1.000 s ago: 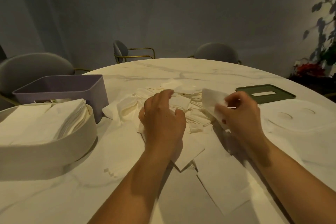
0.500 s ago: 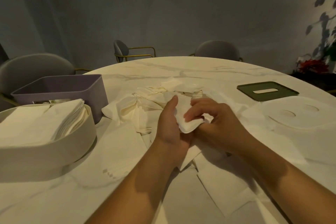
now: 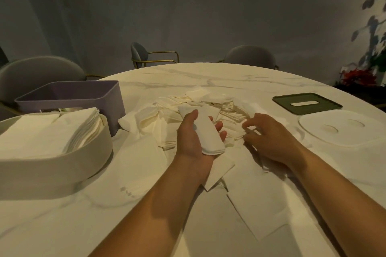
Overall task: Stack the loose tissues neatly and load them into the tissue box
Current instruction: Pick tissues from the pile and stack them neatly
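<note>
1. Left grip (image 3: 189,142), palm up, cradles a small tissue stack (image 3: 206,131); thumb & fingers curl round its sides.
2. Right grip (image 3: 271,142) is palm down on the right edge of the loose tissue pile (image 3: 167,119), fingertips (image 3: 247,126) curled onto the sheets. Can't tell if it has pinched one.
3. The pile sits mid-table (image 3: 208,77); more flat sheets (image 3: 261,210) lie near, btwn the forearms.
4. Oval tissue box (image 3: 52,165) at near left is already part-filled w/ a neat stack (image 3: 48,131).
5. Handling, my guess: v. light, soft, tears easily, and sheets cling or slide. Pinch one at a folded edge or corner, lift slowly, then lay it square on the held stack.
</note>
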`<state>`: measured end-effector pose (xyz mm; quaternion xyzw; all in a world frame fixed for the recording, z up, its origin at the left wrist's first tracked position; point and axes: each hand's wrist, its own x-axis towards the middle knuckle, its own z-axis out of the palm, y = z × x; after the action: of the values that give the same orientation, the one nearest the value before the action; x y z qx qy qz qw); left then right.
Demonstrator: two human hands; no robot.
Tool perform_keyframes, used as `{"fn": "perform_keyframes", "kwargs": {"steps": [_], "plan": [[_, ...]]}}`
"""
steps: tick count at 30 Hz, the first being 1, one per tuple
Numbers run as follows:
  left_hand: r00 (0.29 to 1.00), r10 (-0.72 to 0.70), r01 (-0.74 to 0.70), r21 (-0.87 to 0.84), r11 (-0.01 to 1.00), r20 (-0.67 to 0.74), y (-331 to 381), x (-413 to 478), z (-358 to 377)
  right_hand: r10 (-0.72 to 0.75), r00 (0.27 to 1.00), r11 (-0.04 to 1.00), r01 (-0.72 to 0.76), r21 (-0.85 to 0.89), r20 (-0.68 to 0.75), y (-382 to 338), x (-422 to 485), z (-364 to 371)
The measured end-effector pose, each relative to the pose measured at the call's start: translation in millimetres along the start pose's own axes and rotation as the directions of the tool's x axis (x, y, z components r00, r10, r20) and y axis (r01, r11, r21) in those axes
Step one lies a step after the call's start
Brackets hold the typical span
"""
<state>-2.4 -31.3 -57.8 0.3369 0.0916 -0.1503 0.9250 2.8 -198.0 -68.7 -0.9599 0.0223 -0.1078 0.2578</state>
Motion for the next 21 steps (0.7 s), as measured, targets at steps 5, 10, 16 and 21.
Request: {"fn": "perform_keyframes", "kwargs": {"steps": [5, 10, 16, 21], "plan": [[1.0, 0.008, -0.007, 0.02, 1.0, -0.016, -1, 6, -2, 0.054, 0.998, 0.965, -0.062, -0.254, -0.04, -2, 7, 1], [0.999, 0.029, -0.028, 0.034, 0.999, -0.031, -4, 9, -2, 0.152, 0.985, 0.835, -0.085, -0.544, 0.079, 1, 27, -7], [0.999, -0.023, 0.023, 0.018, 1.0, -0.024, -1, 8, -1, 0.14, 0.989, 0.921, -0.144, -0.362, -0.037, 2, 31, -14], [0.999, -0.028, 0.03, 0.042, 0.999, -0.03, -1, 5, 1, 0.123, 0.937, 0.992, -0.115, 0.044, -0.328, -21, 14, -26]]}}
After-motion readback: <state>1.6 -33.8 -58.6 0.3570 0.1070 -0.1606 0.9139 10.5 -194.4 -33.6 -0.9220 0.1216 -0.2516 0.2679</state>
